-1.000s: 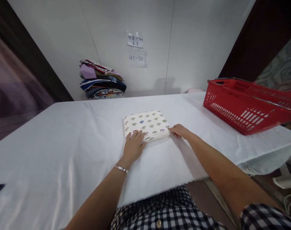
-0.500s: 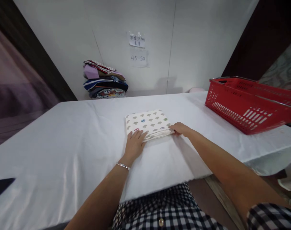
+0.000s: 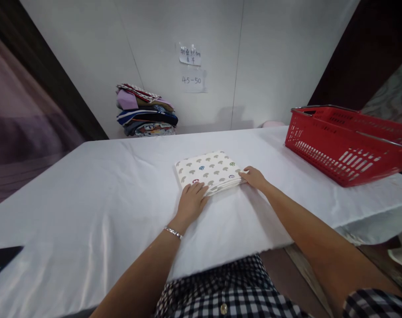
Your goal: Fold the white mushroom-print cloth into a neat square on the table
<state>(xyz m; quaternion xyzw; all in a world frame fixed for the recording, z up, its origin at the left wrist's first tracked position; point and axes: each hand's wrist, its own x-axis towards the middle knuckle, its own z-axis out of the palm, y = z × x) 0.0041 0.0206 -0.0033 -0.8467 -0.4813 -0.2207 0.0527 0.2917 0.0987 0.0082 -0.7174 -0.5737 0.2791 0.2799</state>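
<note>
A folded white cloth (image 3: 214, 167) printed with grey mushroom shapes, a few of them coloured, lies on the white-covered table in front of me. Its layered edge faces my body. My left hand (image 3: 191, 203), a silver bracelet at the wrist, rests on the near left corner with fingers stretched over the print and thumb by the front edge. At the near right corner, my right hand (image 3: 254, 177) pinches the layers, thumb and fingertips at the edge. The undersides of the right fingers are hidden.
Behind on the left stands a pile of folded fabrics (image 3: 146, 112) against the wall. A red basket (image 3: 330, 143) sits at the right. Part of a dark flat object (image 3: 4, 258) shows at the left edge. Paper signs (image 3: 191, 81) hang on the wall.
The folded cloth and both my hands have shifted slightly right, and the cloth is turned a little. My left hand stays on its corner and my right hand keeps its pinch.
</note>
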